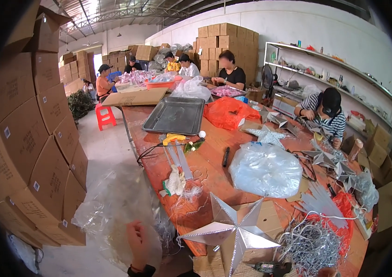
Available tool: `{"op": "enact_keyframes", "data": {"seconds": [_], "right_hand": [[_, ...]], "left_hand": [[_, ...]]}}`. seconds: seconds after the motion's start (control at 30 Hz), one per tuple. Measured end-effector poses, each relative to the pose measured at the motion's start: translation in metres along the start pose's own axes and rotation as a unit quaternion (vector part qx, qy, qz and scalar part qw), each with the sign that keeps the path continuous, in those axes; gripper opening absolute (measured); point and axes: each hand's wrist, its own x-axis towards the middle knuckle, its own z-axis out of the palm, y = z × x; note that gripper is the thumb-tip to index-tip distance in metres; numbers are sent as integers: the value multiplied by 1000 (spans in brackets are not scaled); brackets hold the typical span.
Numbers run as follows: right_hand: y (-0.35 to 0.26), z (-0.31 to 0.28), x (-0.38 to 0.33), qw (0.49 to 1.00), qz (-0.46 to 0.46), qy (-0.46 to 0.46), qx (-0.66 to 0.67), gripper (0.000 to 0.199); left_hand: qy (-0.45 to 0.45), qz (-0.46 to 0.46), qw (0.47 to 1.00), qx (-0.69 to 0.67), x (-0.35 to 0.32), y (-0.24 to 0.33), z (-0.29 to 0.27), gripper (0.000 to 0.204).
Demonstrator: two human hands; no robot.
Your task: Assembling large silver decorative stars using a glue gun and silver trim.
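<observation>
A big red table (209,159) can be seen. At the left side of the table, a large sheet of clear plastic (108,207) is bunched up. It seems that the step in hand is done with this plastic, and a soft pinch on its edge is likely needed for the next move.

On the near end of the table, flat cardboard (270,219) is set down, and on it a big silver star (236,227) is laid. One tip is aimed at the near edge of the table, two at the far end, one left and one right. No clear long axis is shown, as the star is about as wide as it is long.

At the table's near right corner, silver string (313,244) is piled.

Off the table's left side, the left hand (136,237) is held by the plastic, its fingers bent and close together; whether any plastic is gripped cannot be told. At the table's near edge, only a bit of what looks like the right hand (329,272) is shown, so its hold cannot be told.
</observation>
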Motion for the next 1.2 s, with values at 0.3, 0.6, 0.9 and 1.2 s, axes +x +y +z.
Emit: {"op": "enact_keyframes", "data": {"seconds": [0.3,0.6,0.9,1.2], "right_hand": [[-6,0,0,994,-94,18,-47,27],[-28,1,9,988,-81,-2,-128,12],[-13,2,6,987,-88,-2,-133,22],[12,-2,5,973,-182,-14,-145,58]], "left_hand": [[-55,16,998,-4,-8,-10,10,18],[-74,41,996,21,-12,-7,12,14],[-93,48,994,33,-15,-5,12,12],[-89,85,990,69,-16,-8,17,10]]}}
